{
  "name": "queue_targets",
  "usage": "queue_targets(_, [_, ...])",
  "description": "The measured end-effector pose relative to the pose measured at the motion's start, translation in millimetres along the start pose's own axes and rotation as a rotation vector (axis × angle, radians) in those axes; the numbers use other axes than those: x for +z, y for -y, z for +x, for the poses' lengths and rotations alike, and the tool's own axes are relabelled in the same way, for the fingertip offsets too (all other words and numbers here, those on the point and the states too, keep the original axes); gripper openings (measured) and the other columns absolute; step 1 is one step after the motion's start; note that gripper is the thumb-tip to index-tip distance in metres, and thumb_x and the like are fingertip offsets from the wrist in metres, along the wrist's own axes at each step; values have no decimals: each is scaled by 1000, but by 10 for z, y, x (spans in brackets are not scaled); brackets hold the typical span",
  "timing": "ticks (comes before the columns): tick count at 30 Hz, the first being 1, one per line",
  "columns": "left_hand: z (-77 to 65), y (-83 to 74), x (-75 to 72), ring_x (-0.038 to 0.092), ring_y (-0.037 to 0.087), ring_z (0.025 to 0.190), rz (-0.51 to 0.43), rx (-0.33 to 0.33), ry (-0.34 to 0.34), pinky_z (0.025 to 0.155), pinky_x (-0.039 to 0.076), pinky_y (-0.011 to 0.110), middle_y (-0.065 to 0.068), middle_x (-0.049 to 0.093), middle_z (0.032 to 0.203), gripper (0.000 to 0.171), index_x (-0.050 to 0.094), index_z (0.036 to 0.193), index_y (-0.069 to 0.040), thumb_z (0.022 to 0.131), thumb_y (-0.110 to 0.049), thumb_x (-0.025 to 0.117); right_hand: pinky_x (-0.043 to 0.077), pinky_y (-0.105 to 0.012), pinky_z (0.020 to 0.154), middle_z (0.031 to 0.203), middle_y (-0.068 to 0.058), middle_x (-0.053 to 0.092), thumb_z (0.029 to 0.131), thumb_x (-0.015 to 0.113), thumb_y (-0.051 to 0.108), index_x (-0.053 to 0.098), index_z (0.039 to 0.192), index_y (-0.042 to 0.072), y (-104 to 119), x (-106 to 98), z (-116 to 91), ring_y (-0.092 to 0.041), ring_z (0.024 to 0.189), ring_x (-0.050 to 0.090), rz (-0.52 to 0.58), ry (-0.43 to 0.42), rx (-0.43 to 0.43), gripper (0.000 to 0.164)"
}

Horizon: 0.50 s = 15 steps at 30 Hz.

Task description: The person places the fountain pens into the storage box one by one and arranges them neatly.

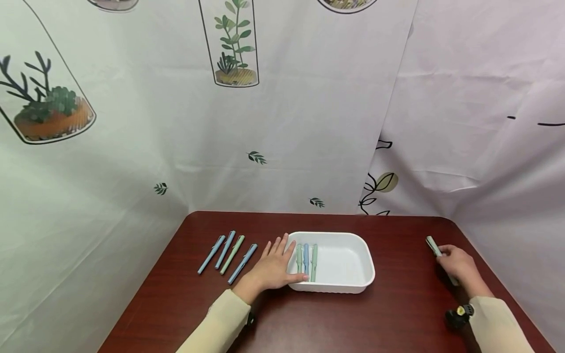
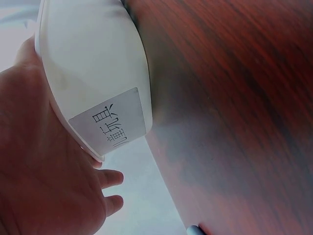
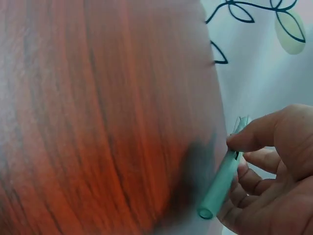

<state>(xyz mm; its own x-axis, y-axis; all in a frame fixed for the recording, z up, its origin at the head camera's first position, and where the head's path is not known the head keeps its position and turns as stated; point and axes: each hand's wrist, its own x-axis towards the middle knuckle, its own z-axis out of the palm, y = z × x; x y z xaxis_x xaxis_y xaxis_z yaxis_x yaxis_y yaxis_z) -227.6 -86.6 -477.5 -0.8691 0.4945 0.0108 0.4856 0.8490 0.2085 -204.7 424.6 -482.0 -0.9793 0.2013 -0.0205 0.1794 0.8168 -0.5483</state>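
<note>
A white plastic tray (image 1: 340, 288) stands mid-table with two green pens and one blue pen (image 1: 306, 257) lying side by side in its left end. My left hand (image 1: 273, 268) rests on the tray's left rim, its fingers spread and straight. In the left wrist view, the palm lies along the tray's labelled side (image 2: 110, 120). Over at the right side of the table, my right hand (image 1: 459, 264) pinches a green pen (image 3: 222, 183) between thumb and fingers. That pen is held tilted, and a dark shadow shows beside it in the right wrist view.
Left of the tray, three blue pens and one green pen (image 1: 232, 255) lie slanted on the dark red wooden table (image 1: 397, 314). A patterned cloth (image 1: 282, 122) hangs behind the table and along its sides. A small black device (image 1: 459, 316) sits at the right wrist.
</note>
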Motion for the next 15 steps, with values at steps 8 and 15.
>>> queue_targets(8, [-7, 0, -2, 19, 38, 154, -9, -3, -2, 123, 15, 56, 16, 12, 169, 107, 27, 161, -11, 85, -80, 55, 47, -30, 64, 103, -23, 62, 96, 60, 12, 45, 132, -18, 114, -1, -73, -14, 79, 56, 190, 54, 8, 49])
queue_targets(15, [-9, 5, 11, 21, 38, 153, -19, 2, -12, 123, 16, 57, 18, 14, 169, 107, 28, 161, -10, 84, -79, 57, 55, -26, 69, 105, -13, 65, 102, 56, 9, 32, 141, -22, 215, -1, -134, -1, 79, 59, 368, 133, -26, 56])
